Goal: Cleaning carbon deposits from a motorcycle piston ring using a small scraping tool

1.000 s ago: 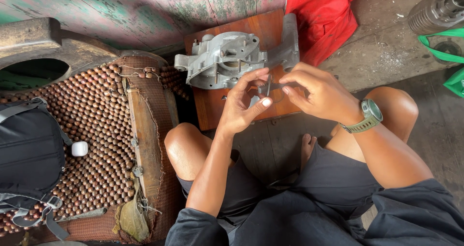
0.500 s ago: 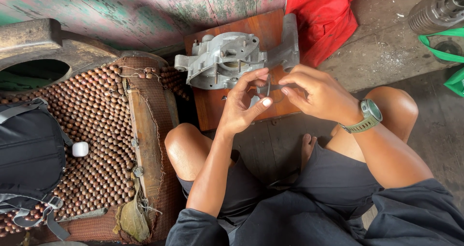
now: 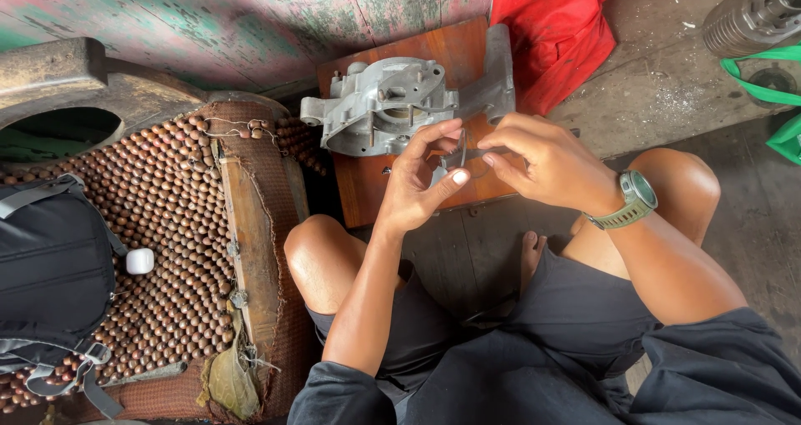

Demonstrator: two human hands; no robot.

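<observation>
While you sit cross-legged over the wooden board [image 3: 380, 196], the head view shows both your hands raised together just above its near edge, with the work caught between them. Your left hand [image 3: 417, 183] is curled, thumb and forefinger pinching a small pale part [image 3: 460, 177] (too small to tell what it is). Your right hand [image 3: 546, 162] is closed round a thin dark metal piece [image 3: 476, 152], its tip meeting the fingers of the left; whether it is a tool or a pin I cannot tell. Neither hand touches the grey metal casing [image 3: 384, 104], which lies on the far left part of the board, hollow side up, with a flat grey metal cover [image 3: 496, 79] leaning at the board's far right edge.

By my judgement you are at an early or middle stage: the casing lies open and unattended, the cover is off it, and the small part is not yet fitted anywhere I can see. What is left seems to be joining the two small pieces and bringing them to the casing.

Beside your left knee lies a beaded seat mat [image 3: 158, 225] with a black backpack [image 3: 50, 266] on it, and a red bag [image 3: 559, 33] stands beyond the board.
</observation>
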